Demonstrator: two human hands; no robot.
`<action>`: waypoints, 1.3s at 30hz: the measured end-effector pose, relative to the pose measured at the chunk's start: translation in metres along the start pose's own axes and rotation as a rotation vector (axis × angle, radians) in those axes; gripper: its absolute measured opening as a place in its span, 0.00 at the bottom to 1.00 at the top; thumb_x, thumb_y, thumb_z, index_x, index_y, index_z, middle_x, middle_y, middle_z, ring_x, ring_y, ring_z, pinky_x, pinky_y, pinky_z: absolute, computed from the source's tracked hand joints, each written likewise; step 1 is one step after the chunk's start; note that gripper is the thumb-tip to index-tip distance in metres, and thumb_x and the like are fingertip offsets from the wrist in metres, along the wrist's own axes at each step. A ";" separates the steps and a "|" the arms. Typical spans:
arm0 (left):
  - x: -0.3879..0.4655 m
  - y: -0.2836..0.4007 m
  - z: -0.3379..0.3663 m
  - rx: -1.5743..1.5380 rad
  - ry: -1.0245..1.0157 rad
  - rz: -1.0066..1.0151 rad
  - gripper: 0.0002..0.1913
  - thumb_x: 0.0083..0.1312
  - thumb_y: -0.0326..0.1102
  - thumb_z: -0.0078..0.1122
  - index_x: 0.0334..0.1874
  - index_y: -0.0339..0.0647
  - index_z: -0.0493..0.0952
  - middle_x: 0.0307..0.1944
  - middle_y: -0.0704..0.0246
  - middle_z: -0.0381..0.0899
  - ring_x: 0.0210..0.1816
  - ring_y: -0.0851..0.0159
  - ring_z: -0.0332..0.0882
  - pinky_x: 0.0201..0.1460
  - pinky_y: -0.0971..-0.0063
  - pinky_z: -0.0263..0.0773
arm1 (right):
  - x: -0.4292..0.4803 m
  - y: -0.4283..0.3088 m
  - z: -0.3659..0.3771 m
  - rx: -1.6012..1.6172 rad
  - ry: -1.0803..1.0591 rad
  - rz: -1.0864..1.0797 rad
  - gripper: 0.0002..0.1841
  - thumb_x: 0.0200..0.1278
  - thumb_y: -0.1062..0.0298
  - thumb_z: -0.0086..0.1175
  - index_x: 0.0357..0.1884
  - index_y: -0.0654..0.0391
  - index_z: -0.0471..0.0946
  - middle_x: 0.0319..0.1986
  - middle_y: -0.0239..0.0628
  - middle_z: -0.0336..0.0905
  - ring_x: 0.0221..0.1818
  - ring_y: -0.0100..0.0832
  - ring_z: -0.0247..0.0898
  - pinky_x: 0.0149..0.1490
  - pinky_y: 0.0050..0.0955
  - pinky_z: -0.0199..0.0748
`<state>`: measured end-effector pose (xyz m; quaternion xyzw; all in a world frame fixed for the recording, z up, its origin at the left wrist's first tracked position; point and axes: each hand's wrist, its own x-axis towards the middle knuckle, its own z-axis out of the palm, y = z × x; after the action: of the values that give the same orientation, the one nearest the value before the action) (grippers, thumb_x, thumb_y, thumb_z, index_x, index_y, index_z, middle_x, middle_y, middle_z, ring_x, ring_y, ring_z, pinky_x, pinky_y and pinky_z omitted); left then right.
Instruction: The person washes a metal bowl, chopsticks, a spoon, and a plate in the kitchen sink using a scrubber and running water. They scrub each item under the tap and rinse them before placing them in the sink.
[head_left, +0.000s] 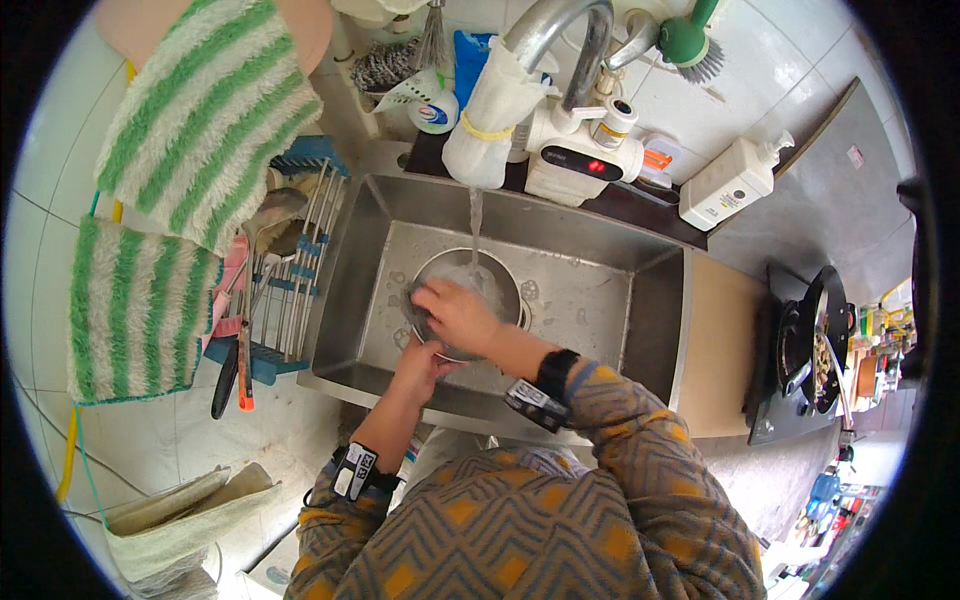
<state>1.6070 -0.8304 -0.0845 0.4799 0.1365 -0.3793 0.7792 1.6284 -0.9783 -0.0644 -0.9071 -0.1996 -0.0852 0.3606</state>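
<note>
A round metal pot (511, 279) stands in the stainless steel sink (585, 300), with water from the cloth-wrapped faucet (480, 142) running into it. My left hand (414, 375) grips the pot's near left rim. Over the pot's left side is my right hand (454, 315), its fingers curled at a dark, blurred mesh-like scrubber (415, 309) by the rim. Motion blur hides the exact hold on it. Some water lies inside the pot, and wet marks dot the sink floor around it.
Left of the sink hangs a blue-and-metal rack (292, 285) with utensils, beside green-striped towels (202, 127). A white pump bottle (727, 184) stands behind the sink's right corner. Farther right, a black wok (829, 337) sits on the stove. A green brush (684, 41) hangs at the wall.
</note>
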 end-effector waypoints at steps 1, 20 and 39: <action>-0.003 0.000 0.001 -0.030 -0.032 -0.004 0.27 0.57 0.25 0.46 0.61 0.38 0.58 0.53 0.60 0.71 0.51 0.52 0.75 0.45 0.51 0.79 | 0.010 0.005 -0.008 -0.117 0.009 0.048 0.19 0.47 0.72 0.55 0.45 0.50 0.72 0.44 0.41 0.71 0.45 0.44 0.71 0.46 0.41 0.71; -0.001 0.004 -0.004 0.094 0.160 0.086 0.33 0.54 0.25 0.46 0.65 0.44 0.54 0.54 0.59 0.69 0.48 0.53 0.75 0.42 0.54 0.81 | -0.022 0.034 -0.024 -0.293 -0.139 0.213 0.20 0.51 0.76 0.54 0.49 0.52 0.75 0.45 0.42 0.73 0.47 0.48 0.71 0.50 0.40 0.72; -0.009 0.002 0.004 0.051 0.125 0.056 0.36 0.56 0.27 0.46 0.70 0.47 0.49 0.57 0.58 0.67 0.49 0.54 0.76 0.41 0.57 0.80 | 0.006 0.058 -0.046 -0.550 0.019 0.021 0.13 0.46 0.70 0.55 0.38 0.53 0.76 0.35 0.40 0.70 0.43 0.42 0.70 0.46 0.37 0.70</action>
<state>1.6019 -0.8292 -0.0763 0.5258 0.1618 -0.3301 0.7671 1.6576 -1.0463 -0.0649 -0.9722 -0.1559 -0.1408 0.1033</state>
